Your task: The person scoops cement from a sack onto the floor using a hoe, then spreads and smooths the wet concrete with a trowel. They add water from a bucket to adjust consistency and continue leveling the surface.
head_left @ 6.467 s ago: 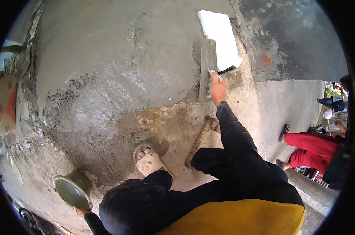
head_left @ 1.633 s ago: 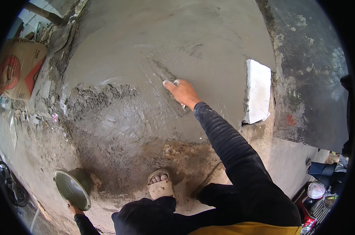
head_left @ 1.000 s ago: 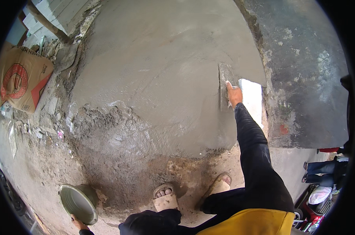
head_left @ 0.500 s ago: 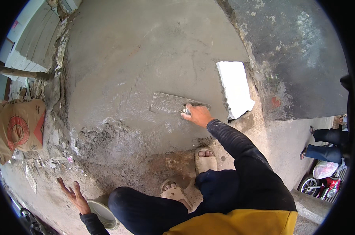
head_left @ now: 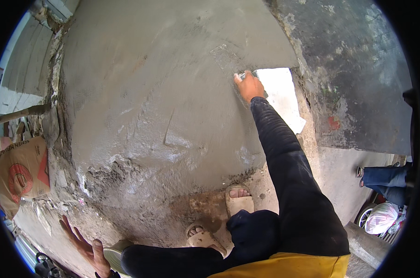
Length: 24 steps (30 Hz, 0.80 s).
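My right hand [head_left: 250, 88] grips the handle of a plastering trowel [head_left: 225, 57], whose flat blade lies on the wet grey cement [head_left: 126, 78]. The blade is smeared with cement and blends into the surface; my hand hides its handle in part. Right beside that hand is a white block [head_left: 280, 95] at the cement's right edge. My left hand [head_left: 87, 250] is held in the air at the lower left with fingers spread, holding nothing. A pale bucket [head_left: 113, 256] stands close to it, partly hidden by my leg.
A brown paper cement sack [head_left: 22, 173] lies at the left beside rubble and a wooden pole [head_left: 20, 114]. Rough cement [head_left: 112, 178] lines the near left edge. Dark concrete [head_left: 349, 69] lies to the right. Another person's legs [head_left: 385, 180] and a plastic bag [head_left: 381, 217] are farther right.
My right hand has pushed the trowel away and to the right, up beside the white block, and the blade has turned. My left hand has sunk slightly lower, still spread.
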Each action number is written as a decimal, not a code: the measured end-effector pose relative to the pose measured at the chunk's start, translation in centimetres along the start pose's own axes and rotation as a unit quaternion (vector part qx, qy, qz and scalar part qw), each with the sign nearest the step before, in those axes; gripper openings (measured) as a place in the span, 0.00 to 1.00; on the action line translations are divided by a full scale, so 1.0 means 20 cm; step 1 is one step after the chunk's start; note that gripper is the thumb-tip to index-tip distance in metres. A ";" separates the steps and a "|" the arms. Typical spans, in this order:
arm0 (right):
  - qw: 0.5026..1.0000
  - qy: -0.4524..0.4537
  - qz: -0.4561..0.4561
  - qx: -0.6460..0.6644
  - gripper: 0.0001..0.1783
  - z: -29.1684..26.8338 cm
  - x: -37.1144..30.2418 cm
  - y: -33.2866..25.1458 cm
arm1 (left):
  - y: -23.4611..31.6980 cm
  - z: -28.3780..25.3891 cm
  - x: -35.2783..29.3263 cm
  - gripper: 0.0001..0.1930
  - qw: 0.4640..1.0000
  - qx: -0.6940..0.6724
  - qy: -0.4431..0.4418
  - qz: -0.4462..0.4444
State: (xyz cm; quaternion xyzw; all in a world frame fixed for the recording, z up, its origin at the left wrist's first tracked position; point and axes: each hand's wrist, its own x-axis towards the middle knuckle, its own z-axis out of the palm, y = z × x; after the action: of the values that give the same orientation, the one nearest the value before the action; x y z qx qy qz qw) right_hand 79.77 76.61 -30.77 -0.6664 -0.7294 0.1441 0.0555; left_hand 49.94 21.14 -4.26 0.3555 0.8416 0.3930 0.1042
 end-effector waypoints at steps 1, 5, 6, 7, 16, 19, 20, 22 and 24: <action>1.000 0.007 0.017 0.010 0.35 -0.01 0.04 -0.01 | 0.02 -0.03 -0.01 0.52 1.000 -0.001 -0.002 -0.011; 0.995 0.001 0.068 0.070 0.37 -0.04 0.06 -0.05 | 0.06 -0.13 -0.07 0.54 1.000 0.008 0.016 -0.021; 0.989 0.000 0.081 0.127 0.38 -0.04 0.00 -0.06 | 0.07 -0.14 -0.09 0.54 0.999 0.011 0.023 -0.023; 0.978 0.007 0.099 0.181 0.40 -0.04 -0.07 -0.07 | 0.07 -0.14 -0.11 0.54 0.999 0.015 0.027 -0.027; 0.781 -0.035 0.256 0.569 0.47 0.20 -0.52 -0.07 | 0.13 0.22 -0.01 0.58 0.996 -0.064 -0.052 -0.027; 0.721 -0.063 0.270 0.635 0.48 0.17 -0.26 -0.17 | 0.12 0.37 0.05 0.58 0.998 -0.032 -0.039 -0.039; 0.728 -0.074 0.238 0.639 0.46 0.14 -0.16 -0.19 | 0.12 0.42 0.05 0.59 0.998 -0.048 -0.029 -0.038; 0.740 -0.103 0.186 0.638 0.42 0.10 -0.06 -0.23 | 0.12 0.49 0.08 0.58 0.997 -0.047 -0.055 -0.039; 0.792 -0.112 0.157 0.579 0.45 0.09 -0.06 -0.25 | 0.13 0.52 0.10 0.58 0.997 -0.035 -0.057 -0.034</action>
State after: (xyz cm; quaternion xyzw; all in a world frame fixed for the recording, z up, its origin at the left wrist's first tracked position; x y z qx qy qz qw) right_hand 74.60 74.79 -31.00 -0.5939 -0.3959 0.6198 0.3262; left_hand 54.52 29.68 -9.14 0.3445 0.8317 0.3976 0.1773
